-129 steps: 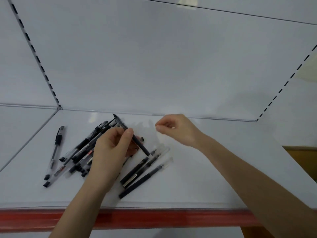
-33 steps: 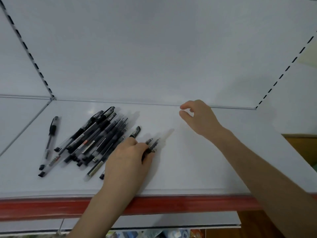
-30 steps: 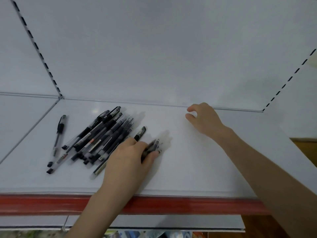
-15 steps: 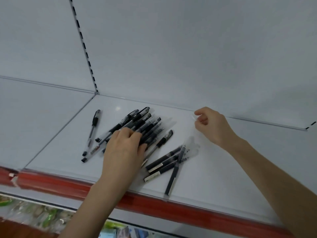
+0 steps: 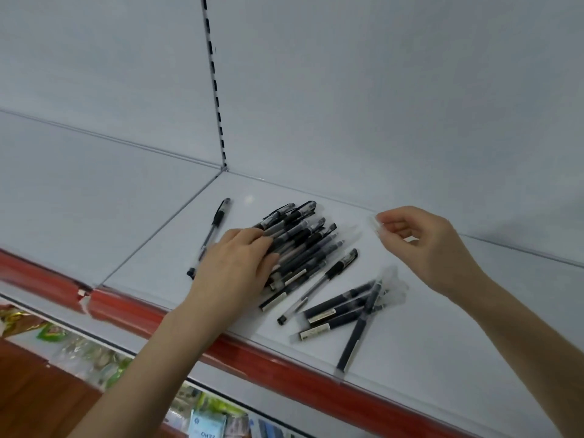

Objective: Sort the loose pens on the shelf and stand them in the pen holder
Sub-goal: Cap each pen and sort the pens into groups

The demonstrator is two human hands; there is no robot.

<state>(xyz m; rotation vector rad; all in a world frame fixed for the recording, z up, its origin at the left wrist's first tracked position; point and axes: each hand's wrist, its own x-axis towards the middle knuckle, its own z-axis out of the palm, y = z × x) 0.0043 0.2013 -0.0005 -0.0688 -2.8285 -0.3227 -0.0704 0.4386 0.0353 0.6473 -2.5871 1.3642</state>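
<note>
1. Gathering and sorting seems to be the step in hand: the left hand [image 5: 240,267] lies flat on the main pile of pens [image 5: 300,241]. Its fingers are almost straight and press on the barrels, curled round none of them
2. The right hand [image 5: 423,248] is above the shelf [image 5: 458,336], near the back edge, with the fingers curled. Thumb and forefinger seem to pinch a small clear piece [image 5: 375,223], perhaps a pen cap, but it is too blurred to be sure
3. All the pens lie flat on the shelf. The main pile is fanned out under the left hand, and a lone pen [image 5: 215,229] lies just beside that hand on its left
4. A clear-barrel pen [image 5: 319,284] lies just to the right of the pile. A smaller group of dark pens [image 5: 338,311] is nearer the front, and one long dark pen [image 5: 357,330] crosses them and reaches towards the red front strip [image 5: 252,361]
5. The pen holder is not in view and no pen stands upright, so I judge the task to be in its early part
6. The next move calls for closing the fingers round pens of one kind with the tips turned the same way, and the crossed pen and the lone pen need to be brought in too
</note>
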